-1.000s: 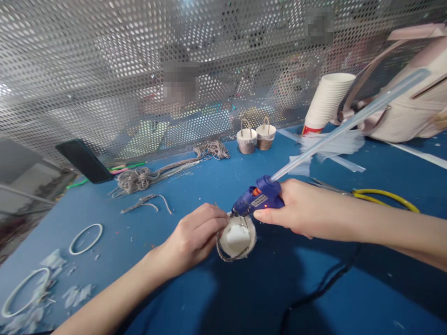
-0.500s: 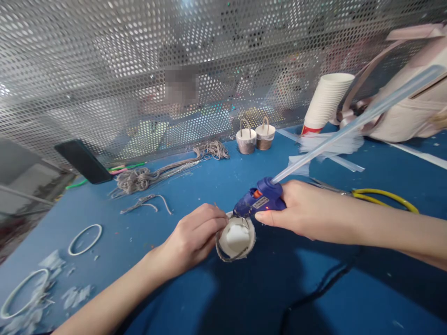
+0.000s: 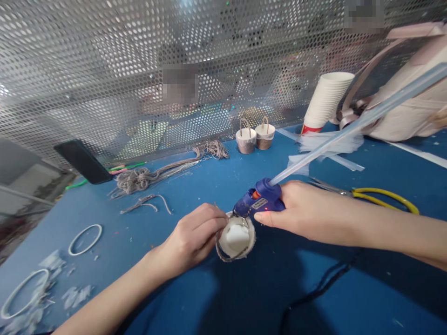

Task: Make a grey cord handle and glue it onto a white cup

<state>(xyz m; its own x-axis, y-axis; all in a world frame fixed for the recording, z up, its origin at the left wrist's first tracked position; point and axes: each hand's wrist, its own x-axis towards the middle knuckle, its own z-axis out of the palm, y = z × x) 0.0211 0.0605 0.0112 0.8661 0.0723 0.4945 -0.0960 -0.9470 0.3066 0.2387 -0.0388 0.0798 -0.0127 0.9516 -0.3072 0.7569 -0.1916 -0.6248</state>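
Observation:
My right hand (image 3: 296,209) is wrapped round a blue hot glue gun (image 3: 260,197) with a long clear glue stick (image 3: 349,130) rising from its back. The gun's nozzle is at the far rim of a small white paper cup (image 3: 238,237), seen from above. A thin twisted cord (image 3: 226,258) loops round the near side of the cup. My left hand (image 3: 195,232) pinches the left side of the cup's rim, and a short cord end sticks up by its fingertips. Those fingertips partly hide what they grip.
Two small cord-handled cups (image 3: 246,141) stand by the perforated metal screen (image 3: 139,70). Tangled cord (image 3: 136,179), a phone (image 3: 84,160) and white rings (image 3: 85,239) lie left. Stacked paper cups (image 3: 326,100), yellow-handled scissors (image 3: 384,197) and a pale bag (image 3: 401,102) are right. A black cable (image 3: 314,293) crosses the front.
Hardly anything differs. The glue gun and my right hand have shifted very slightly left, with the nozzle still at the cup's rim. My left hand keeps its place.

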